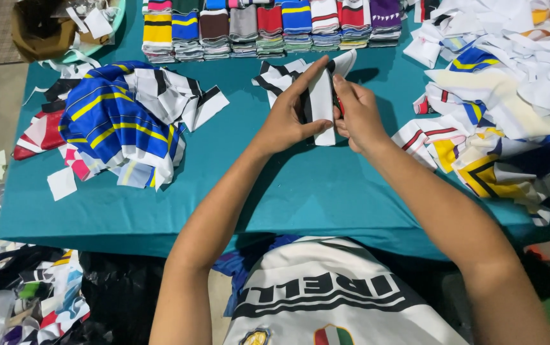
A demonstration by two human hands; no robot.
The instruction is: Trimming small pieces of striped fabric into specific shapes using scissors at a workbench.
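Note:
My left hand and my right hand meet over the teal table, both pinching a small black-and-white striped fabric piece. The left thumb and fingers hold its left side; the right hand grips its right edge, and something small and red shows between my right fingers. More black-and-white striped fabric lies flat just behind my hands.
A row of folded, stacked coloured fabric bundles lines the far edge. A blue-yellow striped pile sits left, a large heap of mixed scraps right. A basket is at far left. Scraps and bags lie on the floor.

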